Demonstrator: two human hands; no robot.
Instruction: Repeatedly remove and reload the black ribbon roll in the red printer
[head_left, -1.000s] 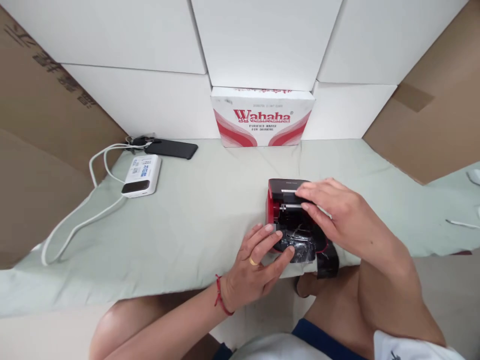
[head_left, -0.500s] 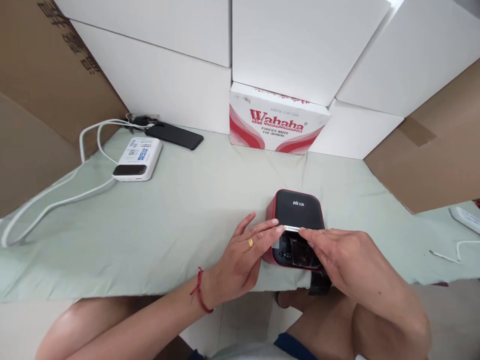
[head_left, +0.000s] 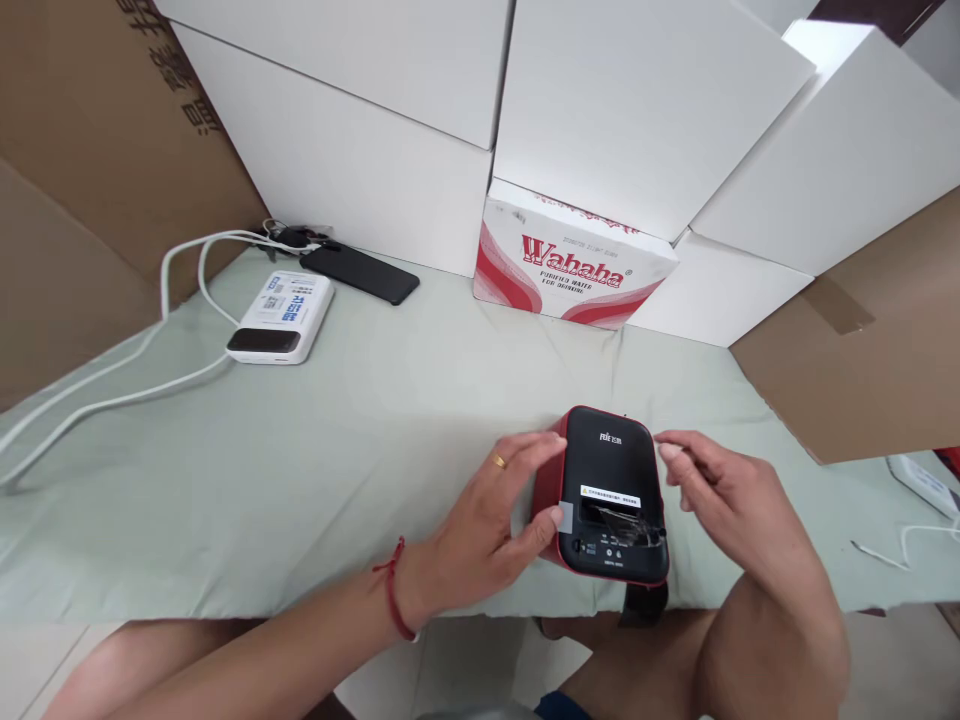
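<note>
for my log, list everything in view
device: 1, black and red, front
film: 1, dark, on device
label: 1, white, on device
strip: 1, black, below device
power bank: 1, white, left
phone: 1, black, left
bundle: 1, dark, left
cables: count unclear, white, sides
Wahaha box: 1, white and red, back
boxes: several, white, back
panels: 2, brown, sides
gadget: 1, white, right
cloth: 1, green, underneath
ring: 1, gold, finger
wristband: 1, red, wrist
legs: 2, bare, below
left hand: 1, bare, on device
right hand: 1, bare, beside device
</note>
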